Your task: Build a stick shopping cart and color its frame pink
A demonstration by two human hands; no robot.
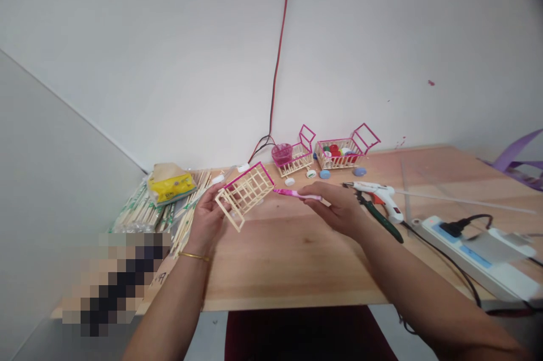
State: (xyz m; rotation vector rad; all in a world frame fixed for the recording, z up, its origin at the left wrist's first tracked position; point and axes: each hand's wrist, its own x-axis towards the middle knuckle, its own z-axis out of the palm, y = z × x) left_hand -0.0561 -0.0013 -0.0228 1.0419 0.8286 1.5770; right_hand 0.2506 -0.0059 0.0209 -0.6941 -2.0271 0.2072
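My left hand [208, 215] grips a small cart-shaped basket [250, 188] made of thin wooden sticks, tilted above the table. Magenta paint covers part of its top rim; the other sticks are bare. In my right hand [337, 207] is a paintbrush [292, 193] with a pale handle and magenta-stained tip, which meets the basket's right corner. Behind stand two similar carts with magenta rims and handles. One cart [296, 164] carries a magenta-stained cup [282, 153]; the other cart [339, 162] contains several coloured caps or small pots.
A white glue gun [379, 194] and dark-green-handled pliers [382, 220] lie right, by a white power strip [470, 259] with cables. Bundled wooden sticks [142, 202] and a yellow packet [172, 185] are left. Blue bottle caps [324, 174] lie before the carts. A wall stands behind.
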